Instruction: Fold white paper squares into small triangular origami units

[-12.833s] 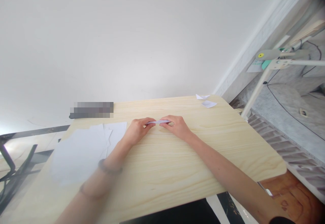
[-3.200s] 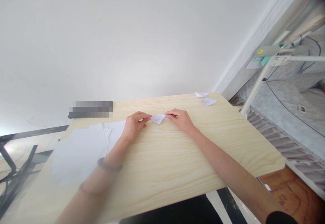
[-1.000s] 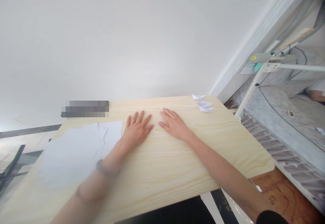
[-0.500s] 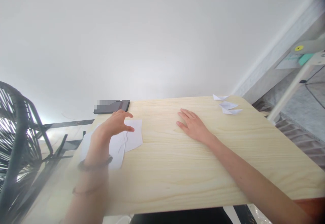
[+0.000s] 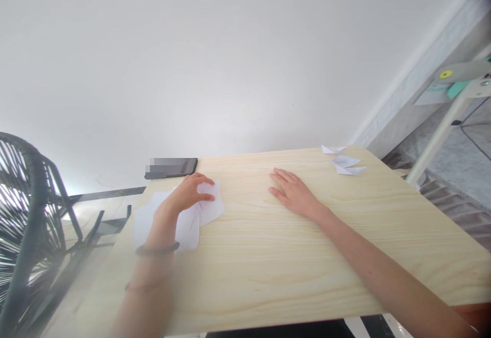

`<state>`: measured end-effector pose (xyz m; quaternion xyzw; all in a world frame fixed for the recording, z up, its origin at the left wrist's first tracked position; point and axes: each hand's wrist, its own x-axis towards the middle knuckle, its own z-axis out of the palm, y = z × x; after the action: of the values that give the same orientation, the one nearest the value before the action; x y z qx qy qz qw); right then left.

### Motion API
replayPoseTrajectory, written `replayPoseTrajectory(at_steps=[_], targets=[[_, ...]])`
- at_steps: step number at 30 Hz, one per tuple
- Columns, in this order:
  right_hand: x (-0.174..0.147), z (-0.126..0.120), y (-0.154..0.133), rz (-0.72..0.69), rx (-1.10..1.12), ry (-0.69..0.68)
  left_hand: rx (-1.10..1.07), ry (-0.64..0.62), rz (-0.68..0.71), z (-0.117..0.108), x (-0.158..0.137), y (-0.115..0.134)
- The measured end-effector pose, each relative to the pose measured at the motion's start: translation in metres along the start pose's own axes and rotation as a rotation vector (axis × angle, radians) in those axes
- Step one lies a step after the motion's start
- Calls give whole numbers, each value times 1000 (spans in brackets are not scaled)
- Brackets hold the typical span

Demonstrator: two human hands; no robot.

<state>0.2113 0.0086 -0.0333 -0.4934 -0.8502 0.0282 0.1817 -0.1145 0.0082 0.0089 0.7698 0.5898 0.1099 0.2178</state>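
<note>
My left hand (image 5: 191,193) is over several white paper sheets (image 5: 187,230) at the left of the table. Its thumb and fingers are apart, with the fingertips on or just above the top sheet (image 5: 213,210); contact is hard to make out. Palm down, my right hand (image 5: 292,190) lies on the bare wood near the middle, fingers stretched out and holding nothing. Several folded white paper pieces (image 5: 347,162) sit at the far right corner, beyond my right hand.
A dark tablet-like device (image 5: 172,168) lies at the table's far left corner. The light wooden table (image 5: 261,261) meets a white wall (image 5: 245,72). At the left stands a dark woven chair (image 5: 30,215); at the right, a white metal frame (image 5: 441,133).
My left hand has moved a little to the right and lower, and the sheets beneath it have shifted right in view. My right hand has stayed nearly still. The camera view has tilted slightly.
</note>
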Motion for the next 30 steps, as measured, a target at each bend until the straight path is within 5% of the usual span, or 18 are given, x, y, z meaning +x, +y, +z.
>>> replayPoseTrajectory(at_steps=[14,18,22,30], targets=[[0,-1,0,7,-13,-9,101,-82,65,-1,-9,3],[0,1,1,-3,-16,-10,64,20,-30,-14,-18,-9],[0,1,1,-1,-33,-13,58,-60,-194,-20,-24,-26],[0,1,0,-1,-21,-9,56,-68,-215,-18,-23,-27]])
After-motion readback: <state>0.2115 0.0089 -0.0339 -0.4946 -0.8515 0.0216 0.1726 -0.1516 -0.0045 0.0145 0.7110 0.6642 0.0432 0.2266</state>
